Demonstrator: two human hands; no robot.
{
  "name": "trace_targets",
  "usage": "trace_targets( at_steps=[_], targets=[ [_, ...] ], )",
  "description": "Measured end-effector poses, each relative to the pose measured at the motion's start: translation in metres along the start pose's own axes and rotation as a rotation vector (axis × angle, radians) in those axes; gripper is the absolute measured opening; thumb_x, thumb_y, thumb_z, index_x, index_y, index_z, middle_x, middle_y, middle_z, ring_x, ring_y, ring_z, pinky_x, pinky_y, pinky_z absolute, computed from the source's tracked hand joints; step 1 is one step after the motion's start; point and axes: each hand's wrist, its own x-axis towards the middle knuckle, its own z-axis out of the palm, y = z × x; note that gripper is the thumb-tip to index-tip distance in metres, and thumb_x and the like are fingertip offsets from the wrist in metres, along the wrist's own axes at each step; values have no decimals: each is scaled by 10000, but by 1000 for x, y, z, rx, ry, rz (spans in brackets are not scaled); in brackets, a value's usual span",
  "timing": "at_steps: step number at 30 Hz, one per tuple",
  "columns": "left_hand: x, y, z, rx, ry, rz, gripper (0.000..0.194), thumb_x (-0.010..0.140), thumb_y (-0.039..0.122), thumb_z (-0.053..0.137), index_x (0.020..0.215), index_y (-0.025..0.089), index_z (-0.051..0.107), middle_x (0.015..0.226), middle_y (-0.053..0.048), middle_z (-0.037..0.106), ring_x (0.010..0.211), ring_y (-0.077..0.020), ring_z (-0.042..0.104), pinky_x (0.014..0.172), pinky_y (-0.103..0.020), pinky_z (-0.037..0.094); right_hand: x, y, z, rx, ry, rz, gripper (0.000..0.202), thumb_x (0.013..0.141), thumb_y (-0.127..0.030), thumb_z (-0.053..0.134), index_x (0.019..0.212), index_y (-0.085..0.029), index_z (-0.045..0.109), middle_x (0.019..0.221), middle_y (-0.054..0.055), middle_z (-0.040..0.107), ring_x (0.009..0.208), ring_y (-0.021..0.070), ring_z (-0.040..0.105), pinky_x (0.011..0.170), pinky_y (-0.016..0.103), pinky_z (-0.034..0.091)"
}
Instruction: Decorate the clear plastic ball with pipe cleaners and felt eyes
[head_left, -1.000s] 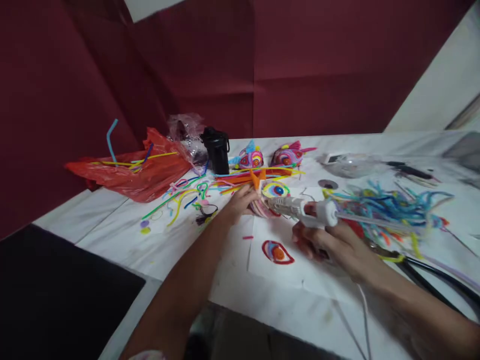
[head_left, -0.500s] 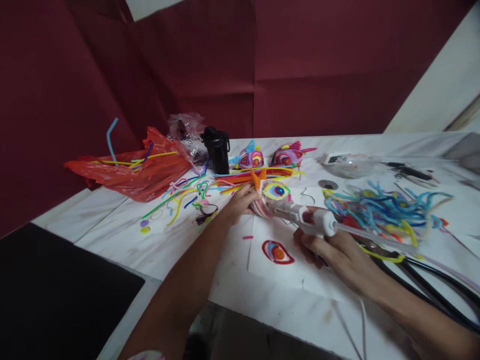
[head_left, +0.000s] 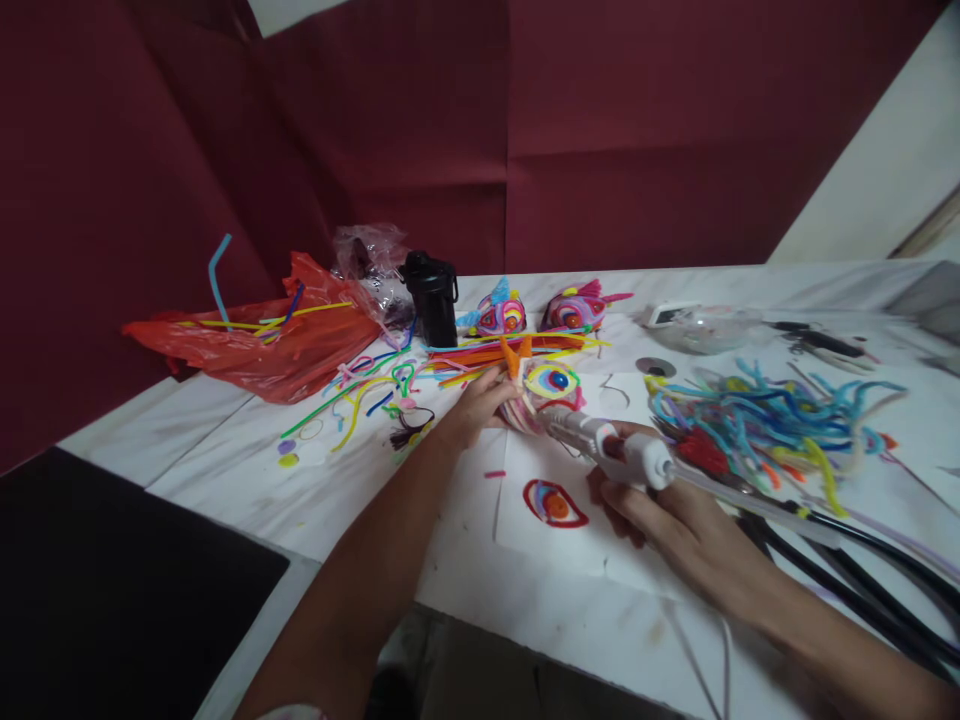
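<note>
My left hand (head_left: 484,405) is closed on the left side of a craft figure (head_left: 551,382) with a big yellow-and-blue eye and orange points on top. In my right hand (head_left: 652,510) is a white hot glue gun (head_left: 600,440), a clear glue stick trailing from its rear. The gun's nose meets or nearly meets the figure's lower edge; contact cannot be made out. Below them, on white paper (head_left: 517,535), lies a separate eye piece (head_left: 555,503) with a red outline and an orange centre.
Two finished-looking colourful figures (head_left: 501,312) stand behind, beside a black bottle (head_left: 433,298). A red plastic bag (head_left: 262,350) and loose pipe cleaners are on the left. To the right are a blue pipe-cleaner heap (head_left: 757,415), black-handled scissors (head_left: 847,540) and a clear plastic package (head_left: 709,330).
My right hand has tilted the glue gun, its rear end dropping slightly and the glue stick swinging lower. My left hand and the figure have stayed almost still.
</note>
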Motion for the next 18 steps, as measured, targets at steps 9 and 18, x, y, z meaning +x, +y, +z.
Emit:
trace_targets(
  at_steps=[9, 18],
  targets=[
    [1, -1, -1, -10, -17, -3, 586, 673, 315, 701, 1246, 269, 585, 1131, -55, 689, 1009, -248, 663, 865, -457, 574, -5, -8, 0, -52, 0, -83, 332, 872, -477, 376, 1077, -254, 512, 638, -24, 599, 544, 237, 586, 550, 378, 487],
    [2, 0, -1, -18, -5, -13, 576, 689, 295, 690, 1252, 260, 576, 1142, -60, 690, 987, -242, 668, 828, -433, 590, -3, -9, 2, 20, -58, -153, 363, 932, -382, 357, 1261, -239, 412, 824, 29, 660, 711, 246, 649, 640, 382, 534]
  ],
)
